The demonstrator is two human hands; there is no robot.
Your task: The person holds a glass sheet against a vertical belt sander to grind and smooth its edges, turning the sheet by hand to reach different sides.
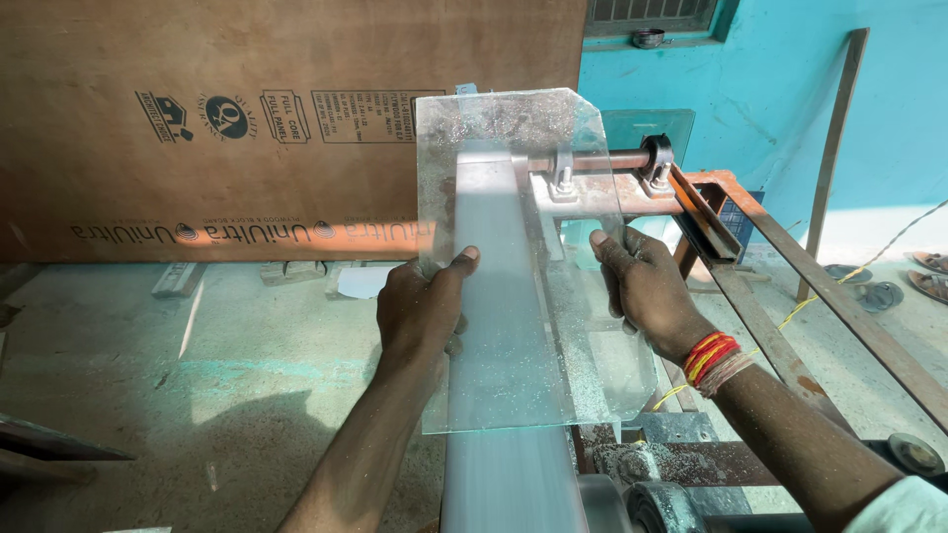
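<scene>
Both hands grip the clear glass pane with clipped corners (pixel 513 266), left hand (pixel 420 311) and right hand (pixel 642 286) clamped on its side edges, so keep pressure even and flat over the blurred grey sanding belt (pixel 504 395).

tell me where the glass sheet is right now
In the head view the glass sheet sits centre frame, gripped by the left hand and right hand, over the moving sanding belt.
</scene>
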